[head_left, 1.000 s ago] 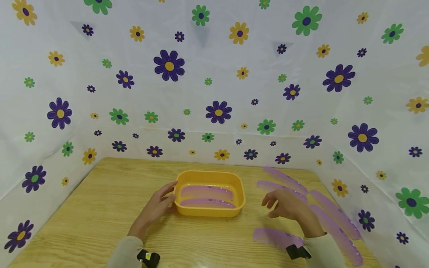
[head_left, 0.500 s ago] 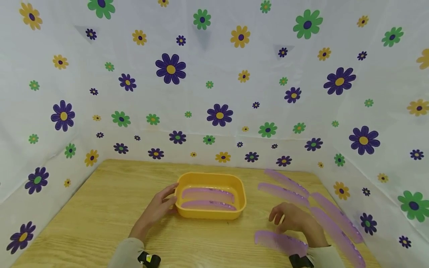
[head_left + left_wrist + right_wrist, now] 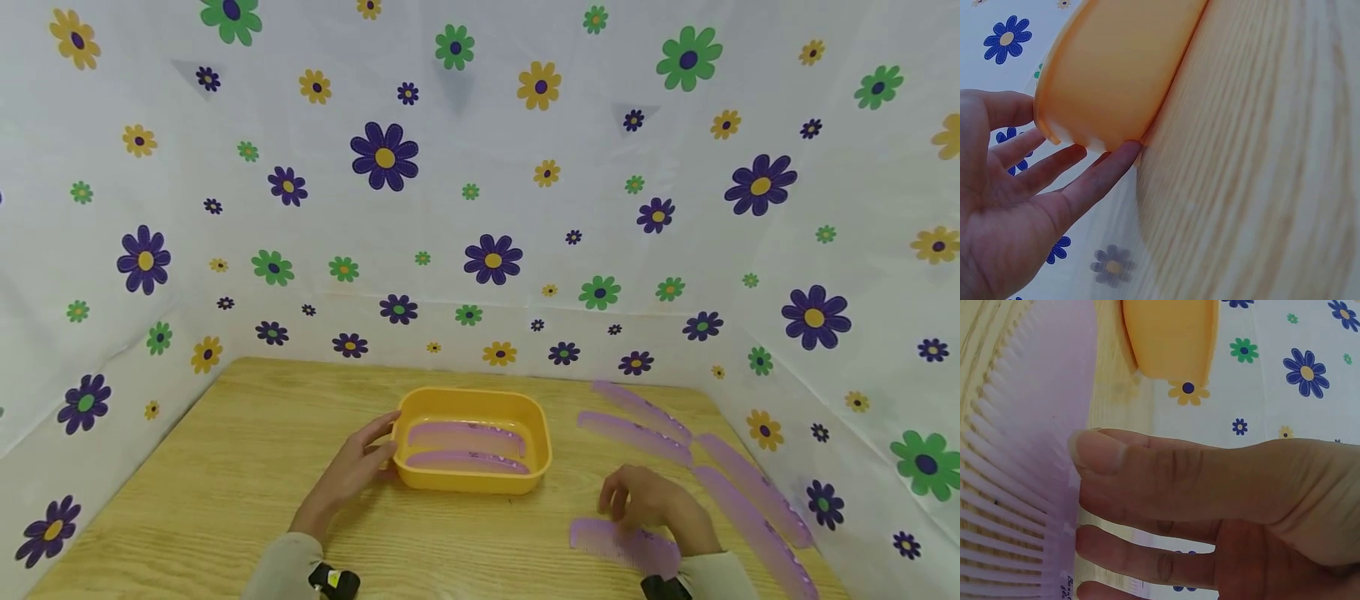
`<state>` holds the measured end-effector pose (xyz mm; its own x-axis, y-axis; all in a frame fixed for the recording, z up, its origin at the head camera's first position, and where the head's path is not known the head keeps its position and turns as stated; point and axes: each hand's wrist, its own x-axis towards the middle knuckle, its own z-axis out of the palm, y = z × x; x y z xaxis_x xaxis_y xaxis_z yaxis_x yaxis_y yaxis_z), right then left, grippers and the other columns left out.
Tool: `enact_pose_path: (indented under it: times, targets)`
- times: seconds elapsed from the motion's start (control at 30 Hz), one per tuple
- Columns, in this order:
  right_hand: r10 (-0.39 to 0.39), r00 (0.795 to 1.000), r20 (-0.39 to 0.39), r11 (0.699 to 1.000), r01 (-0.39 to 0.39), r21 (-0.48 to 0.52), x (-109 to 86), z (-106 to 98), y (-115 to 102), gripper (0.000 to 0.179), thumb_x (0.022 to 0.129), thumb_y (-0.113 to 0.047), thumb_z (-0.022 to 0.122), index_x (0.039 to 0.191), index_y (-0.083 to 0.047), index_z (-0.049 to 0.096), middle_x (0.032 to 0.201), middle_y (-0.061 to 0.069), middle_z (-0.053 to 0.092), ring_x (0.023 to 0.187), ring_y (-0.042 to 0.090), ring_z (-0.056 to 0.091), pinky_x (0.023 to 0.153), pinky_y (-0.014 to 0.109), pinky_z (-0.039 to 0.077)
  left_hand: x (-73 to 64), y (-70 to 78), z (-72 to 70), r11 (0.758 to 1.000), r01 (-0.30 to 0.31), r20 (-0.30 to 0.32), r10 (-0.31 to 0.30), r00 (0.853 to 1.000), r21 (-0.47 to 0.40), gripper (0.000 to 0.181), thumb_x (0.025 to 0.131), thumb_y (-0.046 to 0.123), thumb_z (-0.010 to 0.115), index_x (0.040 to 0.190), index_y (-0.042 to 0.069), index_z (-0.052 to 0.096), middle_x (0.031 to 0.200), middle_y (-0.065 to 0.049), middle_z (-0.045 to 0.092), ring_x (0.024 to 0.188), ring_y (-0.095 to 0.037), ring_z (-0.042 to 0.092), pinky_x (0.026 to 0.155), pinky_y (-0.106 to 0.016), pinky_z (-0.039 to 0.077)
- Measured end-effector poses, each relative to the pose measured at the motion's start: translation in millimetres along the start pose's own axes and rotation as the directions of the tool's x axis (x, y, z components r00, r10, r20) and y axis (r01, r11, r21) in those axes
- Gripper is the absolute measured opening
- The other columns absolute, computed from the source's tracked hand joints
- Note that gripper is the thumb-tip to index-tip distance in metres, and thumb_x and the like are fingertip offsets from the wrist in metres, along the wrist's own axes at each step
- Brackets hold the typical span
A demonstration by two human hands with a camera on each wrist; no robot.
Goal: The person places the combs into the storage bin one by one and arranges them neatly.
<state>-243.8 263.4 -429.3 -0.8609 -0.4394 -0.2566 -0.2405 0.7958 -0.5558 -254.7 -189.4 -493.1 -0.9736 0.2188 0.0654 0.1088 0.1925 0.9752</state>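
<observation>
A yellow tub point(image 3: 471, 482) sits on the table with two purple combs inside, a back comb point(image 3: 465, 433) and a front comb point(image 3: 468, 461). My left hand point(image 3: 348, 472) rests at the tub's left end, its fairly straight fingers touching the outer wall; the left wrist view confirms this contact. Near the front right, another purple comb point(image 3: 592, 537) lies with its teeth toward me. Over its spine hovers my right hand point(image 3: 648, 500), fingers loosely bent downward. In the right wrist view, the thumb tip meets the comb's spine point(image 3: 1063, 506) and the other fingertips are along that edge.
More purple combs lie to the right: a far comb point(image 3: 641, 408), one just before it point(image 3: 633, 435), and two slanting along the right side, an outer comb point(image 3: 757, 492) and an inner comb point(image 3: 750, 525). A white flowered sheet point(image 3: 487, 208) encloses the table point(image 3: 300, 417).
My right hand has moved down and slightly right, from above the table to the spine of the front comb. My left hand stays on the tub. The view has shifted slightly.
</observation>
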Motion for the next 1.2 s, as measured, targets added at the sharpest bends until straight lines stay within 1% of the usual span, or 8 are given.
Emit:
enact_pose_path:
  times: [0.17, 0.47, 0.6, 0.83, 0.93, 1.03, 1.1, 1.2]
  targets:
    - [0.032, 0.999, 0.001, 0.999, -0.032, -0.028, 0.9, 3, -2, 0.032, 0.068, 0.017, 0.076, 0.087, -0.009, 0.071, 0.083, 0.004, 0.067, 0.079, 0.017, 0.06, 0.066, 0.03, 0.053, 0.0, -1.1, -0.9, 1.0, -0.005, 0.008, 0.005, 1.0, -0.004, 0.054, 0.11, 0.011, 0.045, 0.161, 0.006, 0.031, 0.163, -0.032, 0.031, 0.135, -0.052, 0.053, 0.092, -0.046, 0.063]
    - [0.014, 0.997, 0.072, 0.998, -0.018, 0.054, 3.6, 4, 6, 0.032, 0.065, 0.011, 0.087, 0.084, -0.004, 0.066, 0.079, 0.004, 0.061, 0.073, 0.016, 0.052, 0.06, 0.024, 0.046, 1.2, -1.4, -1.4, 1.0, -0.011, 0.015, 0.011, 1.0, -0.008, 0.054, 0.11, 0.01, 0.045, 0.162, 0.005, 0.03, 0.163, -0.033, 0.031, 0.134, -0.051, 0.055, 0.091, -0.046, 0.064]
    - [0.013, 0.998, 0.068, 1.0, -0.015, 0.019, 5.3, 5, 6, 0.032, 0.064, 0.009, 0.089, 0.08, -0.004, 0.065, 0.076, 0.003, 0.06, 0.07, 0.014, 0.051, 0.06, 0.023, 0.044, 1.7, -1.7, -1.2, 1.0, -0.017, 0.008, 0.017, 1.0, 0.002, 0.054, 0.109, 0.009, 0.046, 0.161, 0.005, 0.031, 0.162, -0.033, 0.032, 0.132, -0.051, 0.056, 0.09, -0.046, 0.064]
    - [0.046, 0.999, 0.026, 0.998, -0.044, -0.044, 5.5, 7, 4, 0.033, 0.066, 0.011, 0.086, 0.081, -0.007, 0.062, 0.079, 0.002, 0.06, 0.073, 0.016, 0.052, 0.063, 0.025, 0.045, 1.6, -4.1, -1.4, 1.0, -0.021, 0.011, 0.021, 1.0, 0.005, 0.054, 0.109, 0.009, 0.046, 0.161, 0.005, 0.03, 0.162, -0.034, 0.031, 0.132, -0.051, 0.056, 0.09, -0.045, 0.064]
    - [0.018, 1.0, 0.017, 0.999, -0.018, -0.037, 4.6, 5, 8, 0.034, 0.067, 0.014, 0.082, 0.083, -0.008, 0.062, 0.082, 0.002, 0.059, 0.075, 0.017, 0.051, 0.062, 0.025, 0.044, 2.0, -4.0, -1.5, 1.0, -0.02, 0.01, 0.02, 1.0, 0.007, 0.054, 0.11, 0.01, 0.046, 0.162, 0.005, 0.03, 0.163, -0.033, 0.031, 0.132, -0.051, 0.056, 0.09, -0.045, 0.064]
    - [-0.066, 0.997, 0.034, 0.998, 0.067, -0.014, 4.2, 2, 13, 0.033, 0.071, 0.018, 0.073, 0.087, -0.007, 0.061, 0.084, 0.003, 0.059, 0.074, 0.016, 0.051, 0.06, 0.024, 0.043, 2.5, -3.4, -1.4, 1.0, -0.02, 0.008, 0.02, 1.0, 0.007, 0.054, 0.11, 0.01, 0.046, 0.161, 0.006, 0.031, 0.163, -0.033, 0.031, 0.133, -0.051, 0.056, 0.091, -0.045, 0.064]
    - [-0.143, 0.989, 0.043, 0.99, 0.143, 0.005, 4.8, -1, 16, 0.034, 0.073, 0.022, 0.064, 0.09, -0.007, 0.062, 0.085, 0.004, 0.06, 0.073, 0.013, 0.05, 0.059, 0.023, 0.044, 2.6, -3.0, -1.3, 1.0, -0.022, 0.011, 0.022, 1.0, 0.006, 0.054, 0.11, 0.01, 0.046, 0.161, 0.006, 0.031, 0.163, -0.033, 0.031, 0.133, -0.051, 0.055, 0.091, -0.045, 0.064]
    - [-0.263, 0.963, 0.051, 0.964, 0.26, 0.054, 7.1, -4, 17, 0.035, 0.076, 0.023, 0.056, 0.094, -0.005, 0.064, 0.083, 0.005, 0.061, 0.072, 0.007, 0.05, 0.061, 0.021, 0.043, 2.0, -2.8, -2.0, 1.0, -0.02, 0.009, 0.02, 1.0, 0.008, 0.054, 0.11, 0.01, 0.046, 0.161, 0.005, 0.031, 0.163, -0.033, 0.03, 0.134, -0.052, 0.055, 0.09, -0.045, 0.064]
